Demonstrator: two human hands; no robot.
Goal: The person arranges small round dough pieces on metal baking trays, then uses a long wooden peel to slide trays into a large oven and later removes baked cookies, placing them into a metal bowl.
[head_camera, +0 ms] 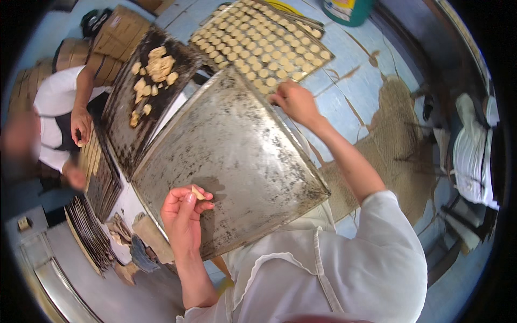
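Between the thumb and fingers of my left hand is a small piece of pale dough, held above a worn metal baking tray with dark specks. My right hand is at the near edge of a tray filled with rows of round dough pieces. Its fingers are curled, and whether they hold anything is hidden. Left of the bare-surfaced tray, a darkened tray bears a lump of dough and several loose scraps.
A co-worker at the left handles pieces on another filled tray. Below are a stack of thin trays and crumpled cloths. Cardboard boxes stand at upper left, a green bucket at the top, flattened cardboard on the tiled floor.
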